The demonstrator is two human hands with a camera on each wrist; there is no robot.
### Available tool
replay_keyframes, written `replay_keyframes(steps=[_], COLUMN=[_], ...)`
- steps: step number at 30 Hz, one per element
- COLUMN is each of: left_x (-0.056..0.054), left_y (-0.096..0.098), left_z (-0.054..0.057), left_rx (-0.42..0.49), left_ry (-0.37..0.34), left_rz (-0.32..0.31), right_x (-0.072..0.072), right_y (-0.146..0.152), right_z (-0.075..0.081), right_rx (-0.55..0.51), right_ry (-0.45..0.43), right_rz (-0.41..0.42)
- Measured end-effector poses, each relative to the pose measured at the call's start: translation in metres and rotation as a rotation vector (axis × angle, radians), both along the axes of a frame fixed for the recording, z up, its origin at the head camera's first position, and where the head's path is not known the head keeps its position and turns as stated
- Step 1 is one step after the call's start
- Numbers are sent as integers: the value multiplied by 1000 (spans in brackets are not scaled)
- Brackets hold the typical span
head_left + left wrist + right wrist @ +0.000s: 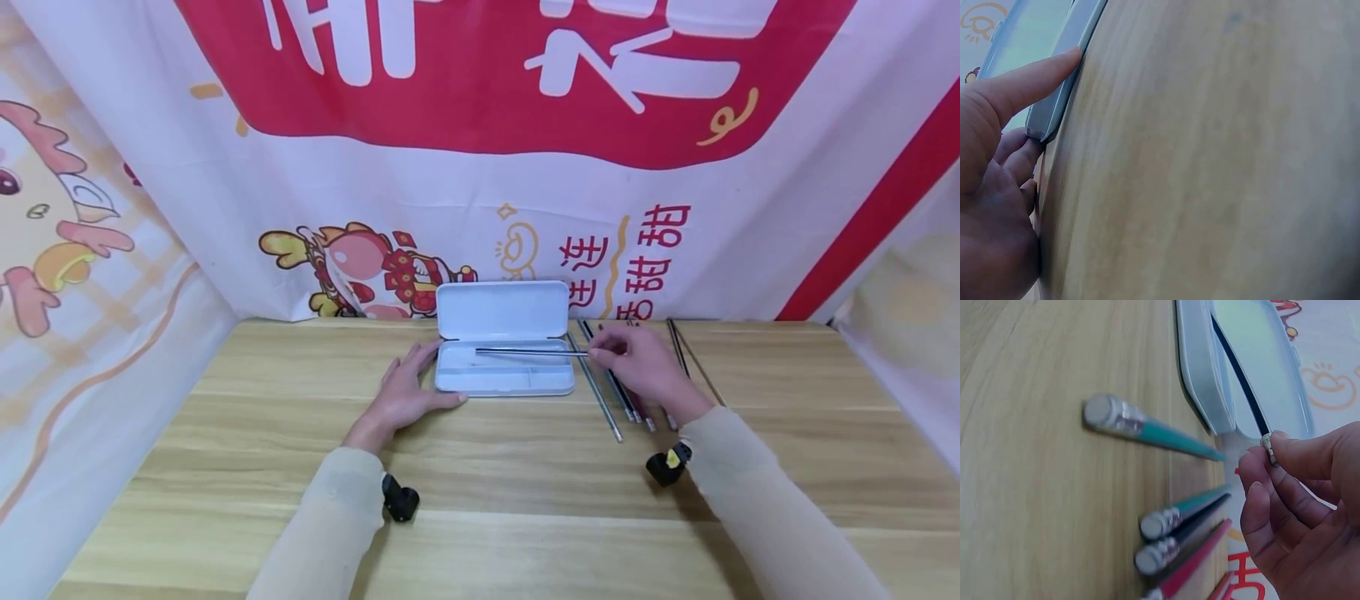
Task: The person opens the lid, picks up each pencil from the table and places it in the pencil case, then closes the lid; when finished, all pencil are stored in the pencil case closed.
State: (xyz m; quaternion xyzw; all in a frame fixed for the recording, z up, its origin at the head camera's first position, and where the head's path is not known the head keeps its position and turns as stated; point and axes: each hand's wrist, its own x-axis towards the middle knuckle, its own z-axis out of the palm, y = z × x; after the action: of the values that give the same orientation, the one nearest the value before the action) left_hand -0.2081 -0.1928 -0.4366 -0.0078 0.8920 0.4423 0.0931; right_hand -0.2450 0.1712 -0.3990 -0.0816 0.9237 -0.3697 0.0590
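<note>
A white pencil case lies with its lid raised against the backdrop. My left hand rests at its left end, the straight thumb against the front wall and the other fingers spread along the left side. In the left wrist view, the thumb touches the case's edge. My right hand pinches a black pencil by its eraser end, between thumb and fingertips. The pencil lies crosswise over the case's long back compartment, tip pointing left. In the right wrist view, the black pencil overlaps the case's inside.
Right of the case lie several pencils, among them a teal pencil nearest it and a red pencil, eraser ends toward me. More pencils lie past the right hand. A printed cloth hangs behind the wooden table.
</note>
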Motion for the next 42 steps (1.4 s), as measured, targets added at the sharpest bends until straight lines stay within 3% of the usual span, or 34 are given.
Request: replay_keyframes(steps=[15,20,42], left_x=[1,2,2], left_y=[1,1,1], left_z=[2,3,3], left_rx=[14,8,3], left_ry=[12,11,7], left_rz=[-1,-3,-4], right_x=[-12,-14,-13], right_y=[-23,-27,-46], right_z=[-7,-10,-15], right_rx=[-27,-23,8], right_ry=[16,73,81], right_rz=[8,48,116])
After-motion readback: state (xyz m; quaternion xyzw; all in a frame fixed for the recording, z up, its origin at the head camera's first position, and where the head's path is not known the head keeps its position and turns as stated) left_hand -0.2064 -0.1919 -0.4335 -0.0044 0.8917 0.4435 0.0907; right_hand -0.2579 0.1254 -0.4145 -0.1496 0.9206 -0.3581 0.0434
